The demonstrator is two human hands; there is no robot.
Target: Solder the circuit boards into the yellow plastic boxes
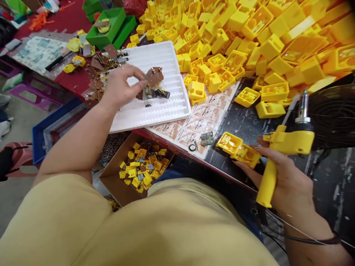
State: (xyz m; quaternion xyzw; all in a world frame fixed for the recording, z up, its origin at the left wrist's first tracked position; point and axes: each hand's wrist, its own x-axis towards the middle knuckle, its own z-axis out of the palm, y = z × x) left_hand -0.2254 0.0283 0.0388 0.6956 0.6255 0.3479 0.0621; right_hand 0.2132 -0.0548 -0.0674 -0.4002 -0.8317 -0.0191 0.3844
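Observation:
My left hand (122,87) is over the white ribbed foam tray (172,105), thumb and index finger pinched at the edge of a brown circuit board (154,76). Thin wires and small black parts hang below that board. At the table's front edge my right hand (292,181) holds a yellow soldering gun (269,179), its metal tip pointing up and away. The thumb and fingers of the same hand also grip a yellow plastic casing (248,156). An open yellow casing (229,142) adjoins it. Left of these lie a small green circuit board (206,138) and a round black-rimmed part (192,147).
Yellow casings (222,40) are heaped across the back. More brown boards (95,68) lie left of the tray, near green bins (107,29). Below the table edge stands a cardboard box (111,179) of yellow parts. A black fan (335,114) is at right; cables run beneath my right wrist.

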